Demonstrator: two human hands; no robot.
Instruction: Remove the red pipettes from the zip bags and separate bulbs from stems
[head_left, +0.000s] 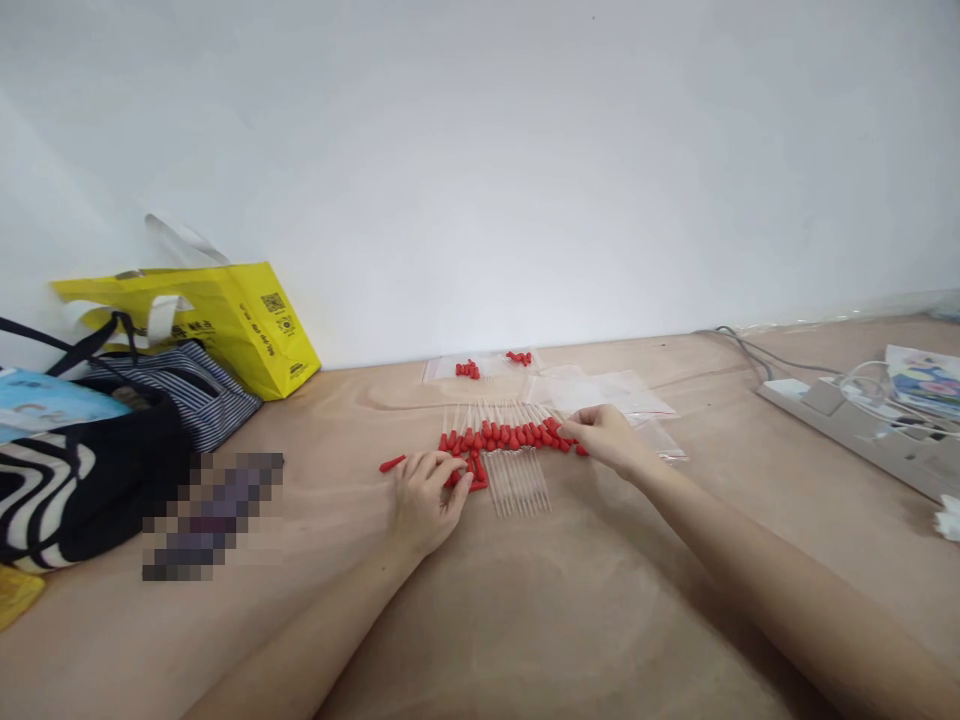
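A row of glass droppers with red rubber bulbs (491,434) lies across the middle of the table, the thin tubes pointing away from me. On this side of the row, several bare glass tubes (519,485) lie side by side. My left hand (429,500) rests low over a few loose red rubber bulbs (478,470), its fingers curled around one of them. One more bulb (391,464) lies just left of that hand. At the row's right end, my right hand (602,438) pinches a red bulb between thumb and fingers; the fingertips partly hide it.
Clear plastic bags (600,390) lie behind the row, one flat bag (442,369) with more red bulbs on it. A yellow shopping bag (281,340), a striped pouch (214,400) and a black bag (142,490) stand at left. A power strip (832,430) with cables lies right.
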